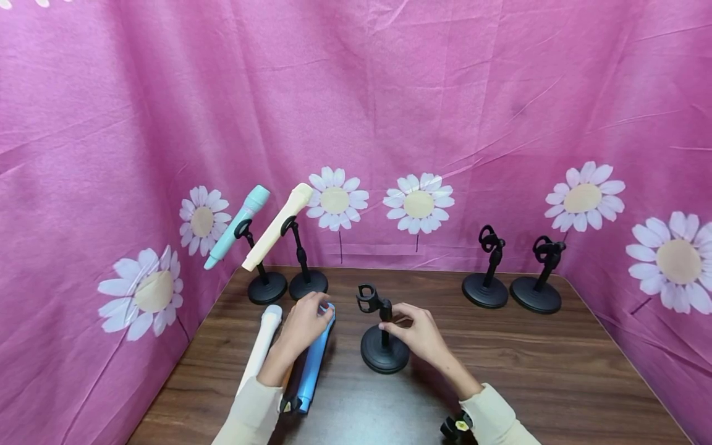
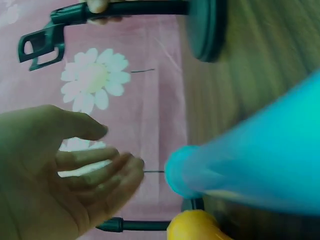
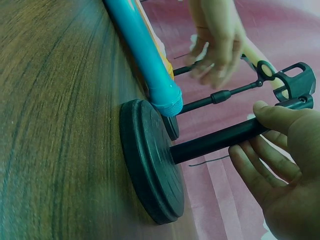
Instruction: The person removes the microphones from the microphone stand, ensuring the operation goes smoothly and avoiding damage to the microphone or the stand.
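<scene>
My right hand point(image 1: 421, 335) pinches the upright pole of a black microphone stand point(image 1: 384, 355), thumb on one side and fingertips on the other. The stand's round base is on the table, and its clip point(image 3: 299, 82) is unfilled. Over the head end of a blue microphone point(image 1: 314, 364) hovers my left hand point(image 1: 303, 322), its fingers loosely bent around nothing. In the left wrist view a gap shows between those fingers and the blue microphone point(image 2: 240, 155). A white microphone point(image 1: 260, 343) lies to the left, and a yellow-orange microphone point(image 2: 194, 227) is mostly hidden beneath my left forearm.
At the back left, a mint microphone point(image 1: 236, 228) and a cream microphone point(image 1: 278, 228) rest tilted in two black stands. Two more stands, one with its base point(image 1: 485, 290) nearer the middle and another base point(image 1: 536, 295), stand back right without microphones. A pink flowered curtain point(image 1: 367, 111) encloses the wooden table point(image 1: 556, 371).
</scene>
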Motion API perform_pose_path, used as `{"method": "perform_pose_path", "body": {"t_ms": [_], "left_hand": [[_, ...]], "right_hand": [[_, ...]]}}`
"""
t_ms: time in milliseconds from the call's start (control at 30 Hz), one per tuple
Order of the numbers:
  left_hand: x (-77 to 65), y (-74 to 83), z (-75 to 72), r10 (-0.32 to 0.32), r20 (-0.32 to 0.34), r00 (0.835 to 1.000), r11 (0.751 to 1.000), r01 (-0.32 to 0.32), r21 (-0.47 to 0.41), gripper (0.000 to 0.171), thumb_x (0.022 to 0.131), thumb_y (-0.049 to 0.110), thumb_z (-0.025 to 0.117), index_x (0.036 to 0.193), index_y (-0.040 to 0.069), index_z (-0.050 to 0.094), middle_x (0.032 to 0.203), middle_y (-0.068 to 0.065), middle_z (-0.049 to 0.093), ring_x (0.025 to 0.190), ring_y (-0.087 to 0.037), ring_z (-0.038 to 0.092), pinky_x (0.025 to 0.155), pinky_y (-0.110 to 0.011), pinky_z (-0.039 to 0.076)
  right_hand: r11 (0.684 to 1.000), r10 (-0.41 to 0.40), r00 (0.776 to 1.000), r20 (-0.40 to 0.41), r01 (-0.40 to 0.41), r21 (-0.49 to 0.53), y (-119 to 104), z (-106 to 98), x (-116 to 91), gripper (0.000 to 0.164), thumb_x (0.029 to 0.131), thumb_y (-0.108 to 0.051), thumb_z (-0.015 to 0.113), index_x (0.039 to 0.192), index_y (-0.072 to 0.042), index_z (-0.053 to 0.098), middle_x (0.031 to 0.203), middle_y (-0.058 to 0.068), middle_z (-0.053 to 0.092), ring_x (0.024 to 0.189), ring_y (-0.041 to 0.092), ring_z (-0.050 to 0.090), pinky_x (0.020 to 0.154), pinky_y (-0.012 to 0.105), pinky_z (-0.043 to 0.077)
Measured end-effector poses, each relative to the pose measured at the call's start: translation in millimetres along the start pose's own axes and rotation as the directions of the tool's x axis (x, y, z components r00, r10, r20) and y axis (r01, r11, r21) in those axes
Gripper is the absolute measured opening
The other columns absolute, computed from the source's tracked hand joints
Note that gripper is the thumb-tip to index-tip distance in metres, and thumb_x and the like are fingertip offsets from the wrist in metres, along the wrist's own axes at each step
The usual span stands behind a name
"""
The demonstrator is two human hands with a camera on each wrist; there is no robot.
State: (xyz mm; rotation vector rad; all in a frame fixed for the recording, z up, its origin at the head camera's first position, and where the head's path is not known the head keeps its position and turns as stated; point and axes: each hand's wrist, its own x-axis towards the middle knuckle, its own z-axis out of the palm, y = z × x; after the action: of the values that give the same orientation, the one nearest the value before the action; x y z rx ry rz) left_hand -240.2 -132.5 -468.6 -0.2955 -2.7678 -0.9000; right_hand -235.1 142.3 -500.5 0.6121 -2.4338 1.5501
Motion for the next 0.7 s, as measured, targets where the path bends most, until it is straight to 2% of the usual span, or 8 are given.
{"method": "perform_pose_path", "body": {"t_ms": [100, 200, 267, 400, 467, 500, 700], "left_hand": [[3.0, 8.1, -3.9, 0.031, -0.001, 1.0, 0.985, -0.031, -0.168, 0.02, 0.101, 0.013, 0.072, 0.12, 0.009, 0.077, 0.108, -0.005, 0.076, 0.099, -0.022, 0.073, 0.082, -0.036, 0.061], [3.5, 17.9, -8.7, 0.071, 0.022, 0.997, 0.939, -0.059, -0.34, 0.024, 0.102, 0.012, 0.071, 0.126, 0.011, 0.074, 0.115, -0.006, 0.076, 0.106, -0.022, 0.073, 0.09, -0.036, 0.061], [3.5, 24.5, -11.6, 0.112, 0.051, 0.992, 0.891, -0.077, -0.448, 0.03, 0.103, 0.011, 0.071, 0.133, 0.009, 0.071, 0.122, -0.008, 0.076, 0.113, -0.026, 0.072, 0.097, -0.038, 0.06], [4.4, 32.7, -12.3, 0.193, 0.125, 0.973, 0.767, -0.07, -0.637, 0.044, 0.103, 0.009, 0.069, 0.146, 0.005, 0.06, 0.138, -0.02, 0.067, 0.128, -0.039, 0.066, 0.108, -0.042, 0.057], [5.1, 34.4, -10.1, 0.21, 0.164, 0.964, 0.712, -0.036, -0.701, 0.051, 0.103, 0.007, 0.069, 0.151, 0.006, 0.054, 0.144, -0.025, 0.061, 0.133, -0.042, 0.063, 0.109, -0.041, 0.056], [5.5, 34.6, -8.2, 0.214, 0.178, 0.96, 0.694, -0.022, -0.719, 0.053, 0.103, 0.006, 0.069, 0.153, 0.007, 0.052, 0.146, -0.027, 0.058, 0.134, -0.043, 0.062, 0.108, -0.04, 0.057], [5.8, 30.4, 7.7, 0.236, 0.229, 0.944, 0.627, 0.033, -0.778, 0.062, 0.102, 0.008, 0.071, 0.158, 0.011, 0.046, 0.151, -0.024, 0.056, 0.133, -0.035, 0.065, 0.104, -0.034, 0.058]], "right_hand": [[1.0, 0.01, 1.0, 0.001, -0.01, 0.005, -1, 0, 0, 0.017, 0.088, -0.015, 0.089, 0.102, -0.017, 0.08, 0.096, -0.001, 0.079, 0.09, 0.01, 0.076, 0.08, 0.029, 0.065], [1.0, 0.02, 1.0, -0.001, -0.02, 0.008, -2, 1, 0, 0.017, 0.087, -0.014, 0.089, 0.102, -0.017, 0.08, 0.096, -0.001, 0.079, 0.09, 0.01, 0.076, 0.08, 0.029, 0.065], [1.0, 0.027, 1.0, -0.001, -0.027, 0.009, -2, 1, -1, 0.018, 0.087, -0.015, 0.089, 0.102, -0.017, 0.08, 0.095, -0.001, 0.079, 0.09, 0.009, 0.075, 0.08, 0.029, 0.065], [0.999, 0.033, 0.999, 0.004, -0.033, 0.016, -2, 0, -2, 0.019, 0.087, -0.015, 0.089, 0.104, -0.016, 0.08, 0.095, 0.0, 0.079, 0.089, 0.01, 0.075, 0.081, 0.028, 0.064], [0.999, 0.037, 0.999, 0.01, -0.037, 0.021, -1, 0, -3, 0.02, 0.087, -0.014, 0.089, 0.104, -0.015, 0.079, 0.096, 0.001, 0.079, 0.089, 0.01, 0.075, 0.081, 0.027, 0.064], [0.999, 0.041, 0.999, 0.013, -0.042, 0.024, 0, -1, -3, 0.02, 0.087, -0.013, 0.089, 0.104, -0.015, 0.079, 0.096, 0.001, 0.079, 0.089, 0.01, 0.075, 0.081, 0.026, 0.064], [0.998, 0.062, 0.997, 0.048, -0.064, 0.026, 10, 1, -11, 0.019, 0.088, -0.009, 0.088, 0.104, -0.011, 0.077, 0.1, 0.005, 0.079, 0.089, 0.008, 0.075, 0.081, 0.026, 0.064]]}}
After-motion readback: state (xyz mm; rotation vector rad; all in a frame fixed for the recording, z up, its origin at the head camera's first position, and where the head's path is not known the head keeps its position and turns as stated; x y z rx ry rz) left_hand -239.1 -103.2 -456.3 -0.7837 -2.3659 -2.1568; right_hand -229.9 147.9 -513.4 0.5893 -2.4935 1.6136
